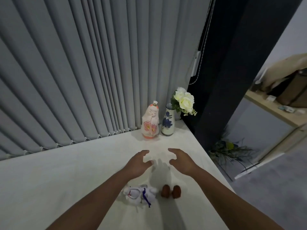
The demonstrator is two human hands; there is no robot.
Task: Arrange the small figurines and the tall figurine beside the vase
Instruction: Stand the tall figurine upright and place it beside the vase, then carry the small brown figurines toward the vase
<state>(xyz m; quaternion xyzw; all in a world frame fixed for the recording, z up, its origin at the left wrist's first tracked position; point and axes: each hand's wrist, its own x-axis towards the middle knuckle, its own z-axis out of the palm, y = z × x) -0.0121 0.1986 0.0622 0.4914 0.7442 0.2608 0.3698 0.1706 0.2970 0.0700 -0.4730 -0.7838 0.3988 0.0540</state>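
A tall white figurine [150, 122] with pink flowers stands upright at the back of the white table [66, 171], just left of a white vase [168, 122] with blue flowers holding white roses. My left hand [138, 163] and my right hand [181, 159] hover over the table in front of them, palms facing each other, fingers apart, holding nothing. Nearer to me, between my forearms, lie white cloth figurines [141, 194] with red and blue cords, and two small brown figurines [171, 191] stand to their right.
Grey vertical blinds [83, 72] hang behind the table. A dark pillar [224, 80] stands at the back right corner. The table's right edge drops to a floor with a dark plant [230, 150] and a wooden shelf [274, 107] beyond.
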